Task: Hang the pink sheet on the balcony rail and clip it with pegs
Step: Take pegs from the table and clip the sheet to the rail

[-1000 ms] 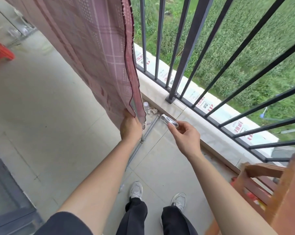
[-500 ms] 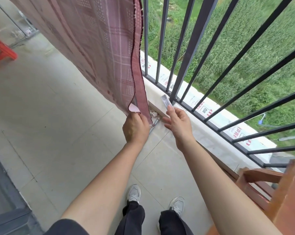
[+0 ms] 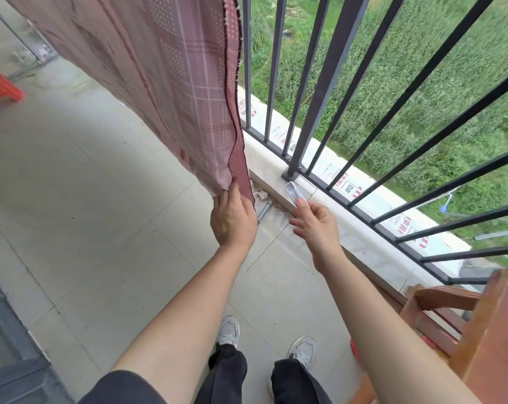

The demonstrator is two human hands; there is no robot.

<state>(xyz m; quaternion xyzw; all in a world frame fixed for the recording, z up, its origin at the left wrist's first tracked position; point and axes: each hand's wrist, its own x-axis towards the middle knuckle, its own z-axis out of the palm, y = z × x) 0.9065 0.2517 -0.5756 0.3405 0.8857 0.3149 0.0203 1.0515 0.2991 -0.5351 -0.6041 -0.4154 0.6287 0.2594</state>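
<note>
Pink sheet [image 3: 171,83] hangs beside rail [image 3: 328,91]. Left hand [image 3: 232,218] grips its lower corner, pulling it taut for clipping. Right hand [image 3: 315,221] pinches a peg [image 3: 294,193], apparently metal, other fingers loose, ready

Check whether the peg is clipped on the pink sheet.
Not clipped: the right hand pinches the peg apart from the pink sheet.

Item count: one pink sheet [image 3: 165,83], one silver peg [image 3: 295,193], and two grips, namely the left grip [image 3: 232,220] and the right grip [image 3: 317,223]. Footwear: two grey sneakers, a left sneaker [image 3: 229,330] and a right sneaker [image 3: 302,348]. Furniture: one red stool [image 3: 1,88] and one wooden chair [image 3: 465,330]; the balcony rail has one thick post [image 3: 328,83].
</note>
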